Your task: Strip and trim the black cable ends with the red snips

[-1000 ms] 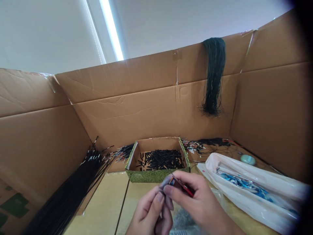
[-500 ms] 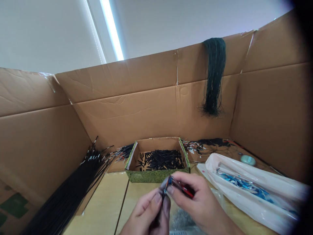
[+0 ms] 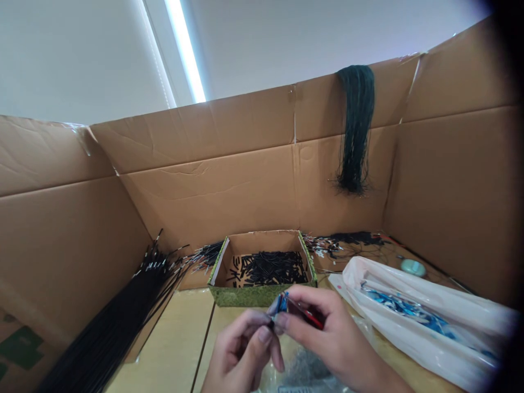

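My left hand (image 3: 248, 346) and my right hand (image 3: 331, 330) meet just in front of the green-sided box. The left thumb and index finger pinch a small dark piece (image 3: 271, 323), most of it hidden by the fingertips. In my right hand lies a slim, shiny red object (image 3: 313, 317), its kind partly covered by the fingers. A bit of blue (image 3: 282, 302) shows between the right fingertips, next to the red object. The fingertips of both hands are close together at the dark piece; whether the blue bit touches it I cannot tell.
Short black tubes fill the open box (image 3: 245, 296). A bundle of long black cords (image 3: 110, 322) lies left. A white bag (image 3: 356, 273) with blue-and-white pieces (image 3: 409, 308) sits right. Dark green threads (image 3: 356, 131) hang over the cardboard wall (image 3: 225, 191). A clear plastic bag (image 3: 307, 368) lies below the hands.
The left fingers have loosened and spread a little, and the left hand has shifted slightly left. More blue shows at the right fingertips.
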`<action>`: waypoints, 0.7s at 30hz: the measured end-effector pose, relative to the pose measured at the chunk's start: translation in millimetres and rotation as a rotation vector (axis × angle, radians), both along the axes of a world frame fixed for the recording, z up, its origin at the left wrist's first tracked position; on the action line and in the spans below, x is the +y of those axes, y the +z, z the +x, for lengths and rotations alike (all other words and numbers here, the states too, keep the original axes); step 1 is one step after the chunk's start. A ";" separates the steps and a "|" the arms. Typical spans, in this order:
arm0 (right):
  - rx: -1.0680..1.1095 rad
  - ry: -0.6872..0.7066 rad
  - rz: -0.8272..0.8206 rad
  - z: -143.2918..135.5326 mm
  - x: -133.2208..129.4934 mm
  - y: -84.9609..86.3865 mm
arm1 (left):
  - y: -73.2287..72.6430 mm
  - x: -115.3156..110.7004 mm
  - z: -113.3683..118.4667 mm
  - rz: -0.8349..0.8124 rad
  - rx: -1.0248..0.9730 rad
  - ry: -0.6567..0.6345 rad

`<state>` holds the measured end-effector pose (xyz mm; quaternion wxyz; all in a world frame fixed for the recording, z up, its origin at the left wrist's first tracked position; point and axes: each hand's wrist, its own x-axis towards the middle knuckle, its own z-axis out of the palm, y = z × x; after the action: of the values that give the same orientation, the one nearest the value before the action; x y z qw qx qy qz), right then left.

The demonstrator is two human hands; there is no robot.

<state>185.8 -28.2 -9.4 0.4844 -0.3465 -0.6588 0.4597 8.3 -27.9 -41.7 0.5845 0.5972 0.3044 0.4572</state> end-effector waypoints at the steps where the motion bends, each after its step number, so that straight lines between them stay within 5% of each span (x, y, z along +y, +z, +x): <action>1: -0.003 0.015 0.003 0.9 0.2 0.7 | -0.1 -0.3 0.2 0.000 -0.004 -0.008; 12: 0.070 0.041 -0.026 -2.8 3.0 -2.0 | -12.8 4.7 1.1 -0.102 -0.150 -0.201; 21: 0.089 0.057 -0.041 -6.9 0.2 -4.0 | -5.9 0.6 -2.3 -0.337 -0.359 -0.422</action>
<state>178.9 -28.0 -13.4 0.4926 -0.3166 -0.6368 0.5015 6.0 -27.3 -47.6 0.8015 0.4517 0.1373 0.3671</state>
